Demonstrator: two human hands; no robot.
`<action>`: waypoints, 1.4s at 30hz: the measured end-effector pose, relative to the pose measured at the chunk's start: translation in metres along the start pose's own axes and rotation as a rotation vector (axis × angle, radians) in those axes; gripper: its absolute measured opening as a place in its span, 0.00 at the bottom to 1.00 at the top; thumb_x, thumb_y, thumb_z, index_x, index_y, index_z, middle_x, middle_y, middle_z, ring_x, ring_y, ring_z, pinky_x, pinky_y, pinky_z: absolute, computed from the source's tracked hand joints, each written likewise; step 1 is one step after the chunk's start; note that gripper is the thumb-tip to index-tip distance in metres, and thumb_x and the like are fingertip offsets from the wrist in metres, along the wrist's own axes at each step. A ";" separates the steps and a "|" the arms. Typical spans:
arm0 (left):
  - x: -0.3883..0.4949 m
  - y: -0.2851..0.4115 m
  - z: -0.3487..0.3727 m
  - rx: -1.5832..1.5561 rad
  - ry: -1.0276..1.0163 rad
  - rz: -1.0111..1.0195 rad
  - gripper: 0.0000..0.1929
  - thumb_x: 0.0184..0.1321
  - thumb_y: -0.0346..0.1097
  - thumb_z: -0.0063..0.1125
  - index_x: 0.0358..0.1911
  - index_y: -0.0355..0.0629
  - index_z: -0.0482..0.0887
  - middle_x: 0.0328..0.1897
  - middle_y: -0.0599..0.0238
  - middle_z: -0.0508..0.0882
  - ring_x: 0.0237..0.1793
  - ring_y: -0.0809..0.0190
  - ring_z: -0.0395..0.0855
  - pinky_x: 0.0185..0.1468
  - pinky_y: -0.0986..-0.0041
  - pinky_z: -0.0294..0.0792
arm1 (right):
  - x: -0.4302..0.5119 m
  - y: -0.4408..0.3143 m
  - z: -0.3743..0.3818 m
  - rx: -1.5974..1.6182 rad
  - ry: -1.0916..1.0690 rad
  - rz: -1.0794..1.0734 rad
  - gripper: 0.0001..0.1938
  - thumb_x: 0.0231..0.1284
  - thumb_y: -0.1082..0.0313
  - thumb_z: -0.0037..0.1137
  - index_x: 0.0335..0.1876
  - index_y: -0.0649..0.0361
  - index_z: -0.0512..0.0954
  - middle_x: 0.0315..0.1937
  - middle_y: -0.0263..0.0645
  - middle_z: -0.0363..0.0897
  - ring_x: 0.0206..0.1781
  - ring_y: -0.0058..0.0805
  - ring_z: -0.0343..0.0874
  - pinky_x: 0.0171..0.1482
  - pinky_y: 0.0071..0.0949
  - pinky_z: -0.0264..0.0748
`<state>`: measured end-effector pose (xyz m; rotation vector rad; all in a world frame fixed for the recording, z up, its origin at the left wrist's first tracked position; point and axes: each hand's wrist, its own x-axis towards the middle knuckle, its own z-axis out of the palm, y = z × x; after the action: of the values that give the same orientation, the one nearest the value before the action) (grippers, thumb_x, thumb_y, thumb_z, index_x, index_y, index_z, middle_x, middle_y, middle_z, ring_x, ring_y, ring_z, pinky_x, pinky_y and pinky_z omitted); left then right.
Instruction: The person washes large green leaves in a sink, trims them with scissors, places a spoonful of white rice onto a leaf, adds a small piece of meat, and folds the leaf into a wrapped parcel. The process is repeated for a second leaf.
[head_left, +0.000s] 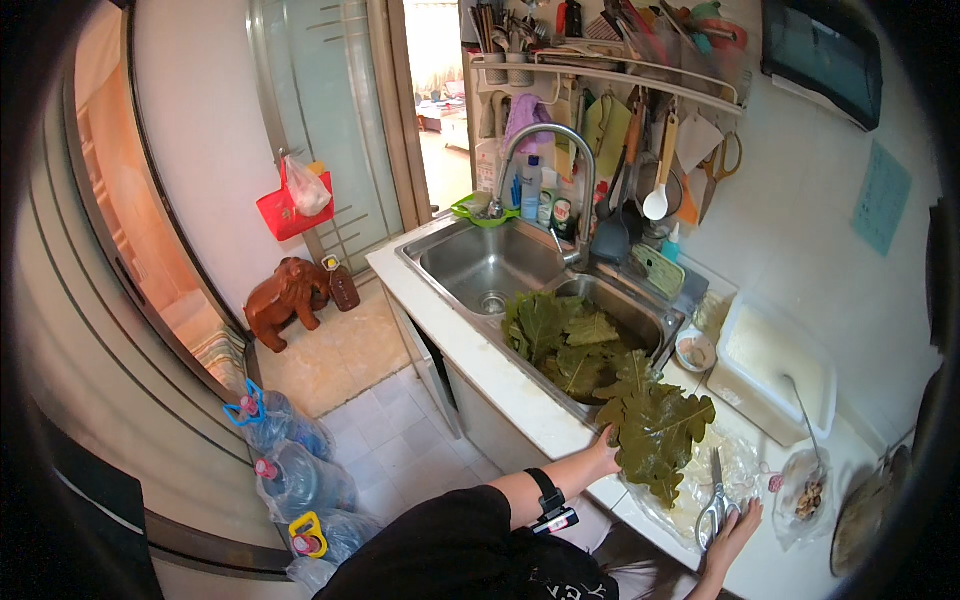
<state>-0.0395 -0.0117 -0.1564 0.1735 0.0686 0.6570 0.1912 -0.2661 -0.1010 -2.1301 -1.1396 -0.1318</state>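
Large, wet, lobed green leaves are in my left hand, held over the counter beside the right sink basin. More such leaves lie in that basin, partly in dark water. My right hand rests at the handles of metal scissors, which lie on a clear plastic sheet with blades pointing toward the wall; whether the fingers grip them is unclear. Much of my left hand is hidden under the leaves.
A white tub of pale, wet contents stands by the wall, near a small bowl. A plastic bag with brown pieces lies at the right. The faucet rises behind the basins. Bottled water stands on the floor.
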 end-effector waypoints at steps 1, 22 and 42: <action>-0.001 0.000 0.002 0.011 -0.023 -0.002 0.18 0.64 0.48 0.49 0.48 0.43 0.80 0.48 0.59 0.82 0.46 0.55 0.80 0.53 0.59 0.73 | 0.000 0.000 0.000 0.005 0.000 0.001 0.21 0.70 0.67 0.39 0.65 0.66 0.61 0.68 0.53 0.56 0.72 0.49 0.51 0.72 0.40 0.46; 0.008 -0.001 -0.015 -0.032 0.021 -0.042 0.20 0.65 0.50 0.45 0.51 0.46 0.79 0.51 0.60 0.80 0.51 0.54 0.78 0.56 0.59 0.70 | -0.001 0.003 0.001 0.029 0.006 0.003 0.23 0.68 0.69 0.40 0.67 0.65 0.59 0.67 0.53 0.56 0.72 0.50 0.51 0.72 0.40 0.46; -0.024 0.006 0.043 0.031 0.082 0.017 0.22 0.66 0.51 0.43 0.54 0.44 0.76 0.55 0.58 0.78 0.54 0.53 0.76 0.59 0.56 0.69 | -0.003 -0.015 -0.009 0.135 0.051 0.050 0.23 0.65 0.72 0.44 0.65 0.68 0.61 0.66 0.53 0.58 0.70 0.48 0.55 0.72 0.37 0.48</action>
<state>-0.0574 -0.0278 -0.1129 0.1769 0.1566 0.6806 0.1797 -0.2684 -0.0879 -2.0230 -1.0356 -0.0841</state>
